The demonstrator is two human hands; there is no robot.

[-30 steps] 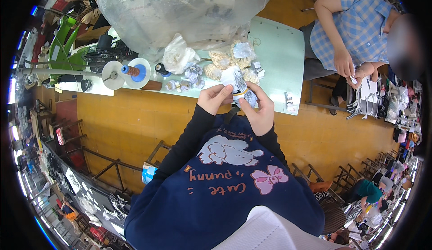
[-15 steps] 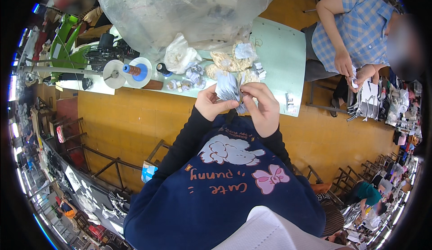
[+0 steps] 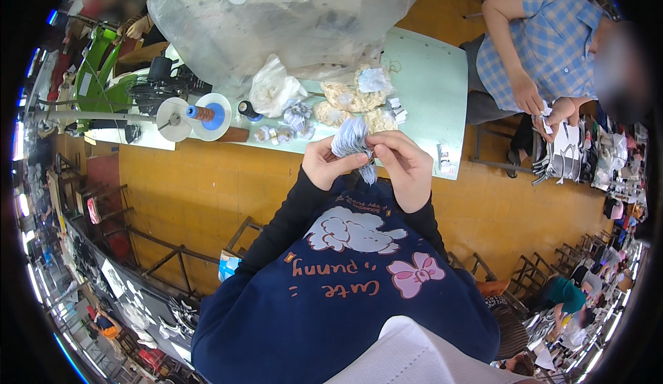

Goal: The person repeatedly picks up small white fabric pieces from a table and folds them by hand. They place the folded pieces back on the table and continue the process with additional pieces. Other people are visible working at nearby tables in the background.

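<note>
Between my two hands, at the near edge of the pale green table [image 3: 425, 73], is a fanned stack of thin white-and-grey labels [image 3: 351, 137]. My left hand [image 3: 327, 164] is closed round the left side of the stack, thumb across its front. Thumb and fingertips of my right hand [image 3: 406, 163] pinch the stack's right edge. The lower ends of the labels hang down below my fingers. Just beyond my hands lie cream-coloured bundles [image 3: 342, 95] in clear plastic, with small white labels [image 3: 396, 110] beside them.
A large clear plastic sheet [image 3: 276, 18] covers the table's far side. To the left stand a blue-and-white thread spool [image 3: 210, 117], a dark cone [image 3: 248, 110] and a crumpled white bag [image 3: 273, 87]. At right, a co-worker in a checked shirt [image 3: 545, 32] handles small white pieces.
The labels have fanned out and tipped over toward the lower right, with more of their ends hanging below my fingers. My right hand has shifted slightly right.
</note>
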